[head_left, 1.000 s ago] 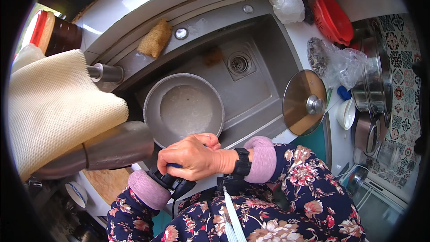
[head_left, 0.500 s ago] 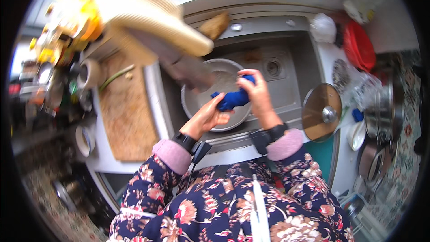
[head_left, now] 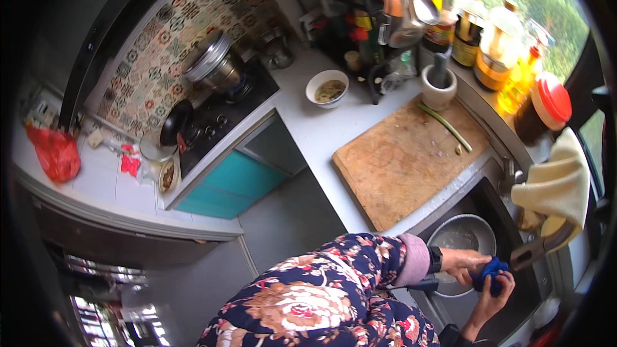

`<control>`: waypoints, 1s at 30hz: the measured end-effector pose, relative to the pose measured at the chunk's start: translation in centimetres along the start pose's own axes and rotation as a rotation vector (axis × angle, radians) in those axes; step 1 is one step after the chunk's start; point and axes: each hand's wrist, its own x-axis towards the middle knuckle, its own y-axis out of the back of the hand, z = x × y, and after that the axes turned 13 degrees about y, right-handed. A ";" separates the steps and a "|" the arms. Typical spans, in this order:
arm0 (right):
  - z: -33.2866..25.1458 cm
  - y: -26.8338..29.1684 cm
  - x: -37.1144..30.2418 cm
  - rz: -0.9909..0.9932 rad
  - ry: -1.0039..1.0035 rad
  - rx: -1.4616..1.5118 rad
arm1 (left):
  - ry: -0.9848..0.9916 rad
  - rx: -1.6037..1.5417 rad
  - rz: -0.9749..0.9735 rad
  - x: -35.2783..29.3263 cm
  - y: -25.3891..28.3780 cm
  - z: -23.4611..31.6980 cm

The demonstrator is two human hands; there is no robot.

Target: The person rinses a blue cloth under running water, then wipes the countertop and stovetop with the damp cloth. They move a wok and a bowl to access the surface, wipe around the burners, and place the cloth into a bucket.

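A crumpled dark blue cloth point(head_left: 490, 274) is bunched between my two hands above a round metal basin point(head_left: 439, 244) that sits in the sink point(head_left: 421, 222). My right hand point(head_left: 493, 301) wraps its fingers round the cloth from the near right side. My left hand point(head_left: 464, 265) presses against the cloth's left end, its fingers partly hidden behind the bundle. The basin seems to have water in it. Beside the hands, the grey faucet point(head_left: 543, 244) has a pale yellow cloth point(head_left: 558, 180) draped over it.
Left of the sink lies a wooden cutting board point(head_left: 398, 167) with a green stalk point(head_left: 445, 126). A stone mortar point(head_left: 439, 93) and a bowl of food point(head_left: 328, 88) stand behind it. Several bottles point(head_left: 493, 45) line the windowsill. A stove point(head_left: 222, 119) with a metal pot point(head_left: 215, 67) is farther left.
The view has swung left, bringing the stove and window bottles into sight. Both hands still hold the blue cloth over the basin, and it looks more tightly bunched.
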 end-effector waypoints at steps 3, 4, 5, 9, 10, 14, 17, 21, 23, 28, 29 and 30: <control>-2.4 -1.3 -0.2 -0.069 0.053 0.025 | 0.012 -0.294 -0.209 1.6 -0.7 -0.7; -2.7 -1.2 -0.4 -0.050 0.085 0.010 | -0.031 -0.385 -0.240 1.9 -0.7 -0.7; -2.5 -1.2 -0.3 0.048 0.013 0.101 | -0.104 -0.338 -0.122 1.7 -0.6 -0.6; -0.9 -1.4 -1.0 0.223 -0.695 0.095 | -0.400 0.005 0.045 -2.4 -0.5 1.2; -0.6 -1.7 -1.3 0.177 -0.739 0.095 | -0.446 0.058 0.103 -3.7 -1.5 1.9; -1.7 -3.8 -3.7 0.056 -0.770 0.096 | -0.735 0.284 -0.052 -6.3 -5.2 3.0; -3.4 -4.8 -3.9 0.019 -0.756 0.093 | -0.604 0.111 -0.362 -5.6 -6.8 1.7; -5.3 -5.0 -3.3 -0.002 -0.695 0.097 | -0.473 0.025 -0.047 -3.9 -6.7 -1.0; -6.2 -4.8 -3.2 -0.014 -0.643 0.115 | -0.948 0.540 0.403 -3.3 -7.0 -1.9; -8.3 -3.1 -3.7 -0.022 -0.481 0.173 | -1.137 0.842 0.503 -3.0 -8.4 -3.9; -8.6 -2.5 -3.9 -0.016 -0.444 0.189 | -1.214 0.914 0.437 -3.1 -8.3 -4.1; -9.0 -1.7 -3.9 -0.014 -0.404 0.205 | -1.285 0.984 0.369 -3.2 -7.9 -4.3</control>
